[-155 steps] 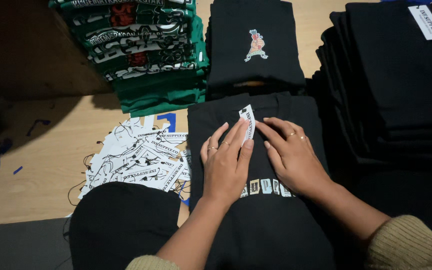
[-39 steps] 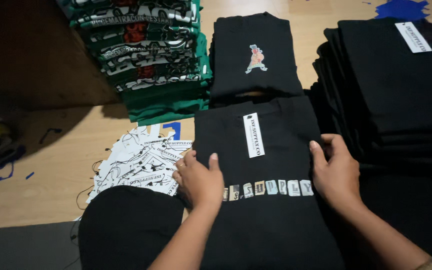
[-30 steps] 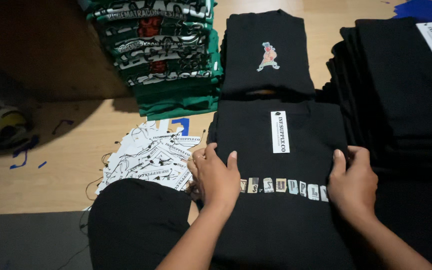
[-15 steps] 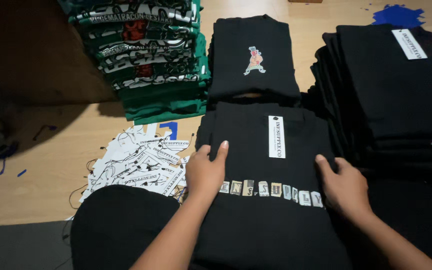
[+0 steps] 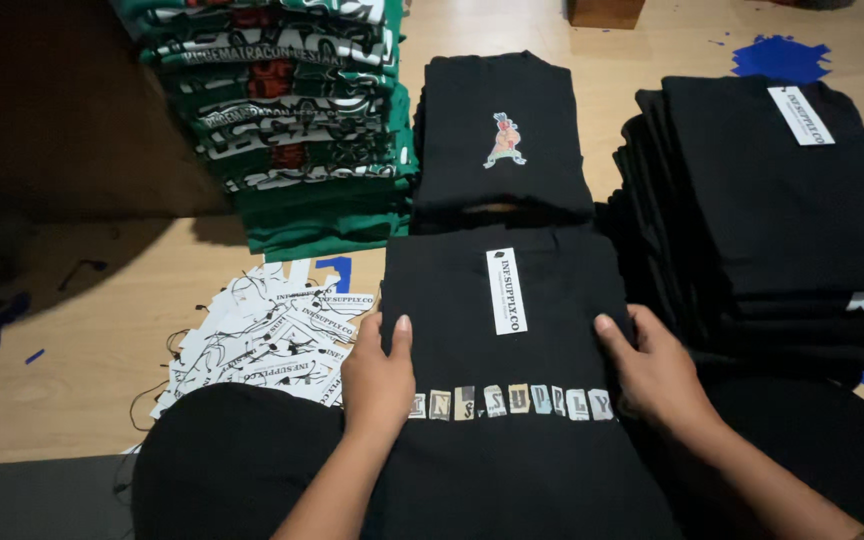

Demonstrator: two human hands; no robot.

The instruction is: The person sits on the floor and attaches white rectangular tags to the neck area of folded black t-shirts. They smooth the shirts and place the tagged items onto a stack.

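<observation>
Hands flank a folded black T-shirt (image 5: 512, 350) lying near centre on the wooden floor (image 5: 72, 360): the left hand (image 5: 379, 380) and right hand (image 5: 657, 372) rest flat and apart on its side edges, seemingly squaring the fold. Paper hang tags (image 5: 262, 335) lie left; green shirt stack (image 5: 292, 120) far left, black stack (image 5: 782, 200) right.

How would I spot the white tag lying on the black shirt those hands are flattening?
Start from the tall green stack of folded shirts at the upper left, then move right and down to the folded black shirt between the left hand and right hand. The tag is the narrow upright white strip lying alone at its centre, unlike the loose tags heaped on the floor.
</observation>
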